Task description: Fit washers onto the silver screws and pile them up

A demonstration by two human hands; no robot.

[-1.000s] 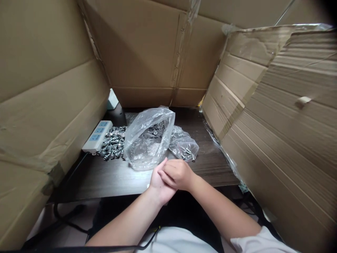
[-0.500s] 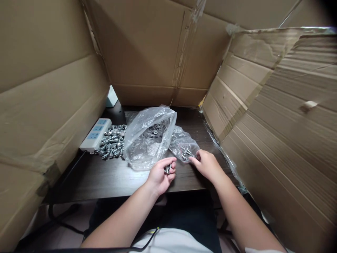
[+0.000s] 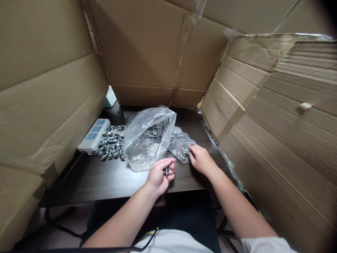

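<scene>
We could slide a hand over the table (image 3: 100, 182) left of our left hand (image 3: 161, 174); farther back, the bolt pile (image 3: 112, 144), power strip (image 3: 94, 136) and big bag (image 3: 134, 142) block us; behind the small bag (image 3: 183, 144) we have some room; cardboard walls (image 3: 44, 80) stop us left, right and back.

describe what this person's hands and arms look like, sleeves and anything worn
The left hand and right hand are ungloved, with no watch or bracelet visible. Both forearms are bare; a loose white sleeve shows on the right arm, while any left sleeve is out of view.
</scene>
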